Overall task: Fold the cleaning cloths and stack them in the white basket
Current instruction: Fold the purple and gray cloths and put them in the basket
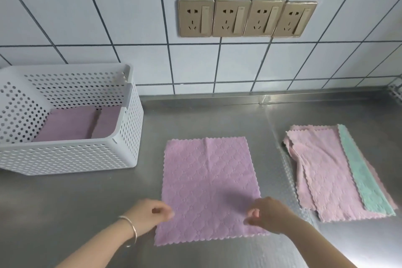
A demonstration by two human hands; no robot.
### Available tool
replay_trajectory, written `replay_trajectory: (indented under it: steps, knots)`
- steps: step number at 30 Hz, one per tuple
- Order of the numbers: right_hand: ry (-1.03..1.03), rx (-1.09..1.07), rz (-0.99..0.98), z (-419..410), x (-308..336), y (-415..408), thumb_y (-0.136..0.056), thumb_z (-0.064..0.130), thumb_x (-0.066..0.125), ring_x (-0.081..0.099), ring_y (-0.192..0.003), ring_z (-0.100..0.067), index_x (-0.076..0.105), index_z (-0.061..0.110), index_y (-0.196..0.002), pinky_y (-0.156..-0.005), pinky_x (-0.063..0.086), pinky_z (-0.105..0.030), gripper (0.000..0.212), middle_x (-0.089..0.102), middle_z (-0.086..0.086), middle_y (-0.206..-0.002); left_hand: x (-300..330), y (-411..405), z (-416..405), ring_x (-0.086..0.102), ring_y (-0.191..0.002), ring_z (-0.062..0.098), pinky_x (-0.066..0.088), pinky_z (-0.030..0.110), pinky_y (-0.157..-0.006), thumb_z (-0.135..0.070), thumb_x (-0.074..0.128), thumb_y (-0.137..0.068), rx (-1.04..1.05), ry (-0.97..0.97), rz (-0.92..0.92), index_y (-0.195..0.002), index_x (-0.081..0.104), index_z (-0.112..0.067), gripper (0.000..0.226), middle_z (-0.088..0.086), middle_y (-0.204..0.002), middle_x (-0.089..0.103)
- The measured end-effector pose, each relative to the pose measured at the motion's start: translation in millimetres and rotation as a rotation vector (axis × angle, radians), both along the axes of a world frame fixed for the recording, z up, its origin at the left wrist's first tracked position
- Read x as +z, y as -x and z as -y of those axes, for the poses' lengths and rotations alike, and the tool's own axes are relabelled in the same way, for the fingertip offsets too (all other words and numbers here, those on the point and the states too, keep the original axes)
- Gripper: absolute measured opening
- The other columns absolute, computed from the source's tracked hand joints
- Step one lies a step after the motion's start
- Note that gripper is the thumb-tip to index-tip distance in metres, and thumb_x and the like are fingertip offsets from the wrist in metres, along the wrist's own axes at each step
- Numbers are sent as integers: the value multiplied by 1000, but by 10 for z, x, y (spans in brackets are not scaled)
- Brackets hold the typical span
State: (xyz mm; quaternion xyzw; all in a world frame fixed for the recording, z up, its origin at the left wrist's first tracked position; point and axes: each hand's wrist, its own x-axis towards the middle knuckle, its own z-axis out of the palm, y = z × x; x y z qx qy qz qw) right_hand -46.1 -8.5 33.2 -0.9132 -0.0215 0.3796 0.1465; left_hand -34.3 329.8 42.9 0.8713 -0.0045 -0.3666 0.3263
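Fingers of the left hand curl together at the near left edge of a lilac microfibre cloth, apparently pinching its border, though the blur at the fingertips keeps us from being sure the fabric is actually held; the right hand mirrors this at the near right edge, its thumb and forefinger closed toward each other over the cloth, and here too we cannot tell whether they truly grasp it. We see the cloth spread flat and unfolded on the stainless-steel counter, its scalloped hem visible on all sides and a faint crease running from the middle of its far edge. A silver bangle circles the left wrist. To the left, against the wall, stands the white perforated basket; we note folded lilac cloths lying flat on its floor. To the right of the spread cloth, well apart from it, lies a loose pile of unfolded cloths: a pink cloth uppermost, a mint-green cloth showing as a strip along its right side, and more pink beneath. Behind the counter rises a white tiled wall with dark grout, bearing a row of four gold switched sockets.
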Motion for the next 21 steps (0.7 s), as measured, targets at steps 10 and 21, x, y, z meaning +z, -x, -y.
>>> replay_trajectory:
  steps: [10, 21]
  knots:
    - [-51, -759, 268, -34, -133, -1100, -88, 20, 47, 60, -101, -30, 66, 11, -110, -75, 48, -34, 31, 67, -12, -109, -570, -1351, 229, 61, -57, 23, 56, 34, -68, -14, 53, -86, 814, 31, 107, -97, 62, -6, 16, 8, -64, 65]
    - [34, -948, 289, -94, -461, -1513, -86, 18, 50, 58, -78, -27, 63, 19, -69, -65, 43, -28, 21, 63, -8, -79, -578, -1638, 413, 55, -63, 23, 37, 23, -58, -38, 53, -88, 736, -159, 175, -72, 66, -15, 31, 4, -63, 61]
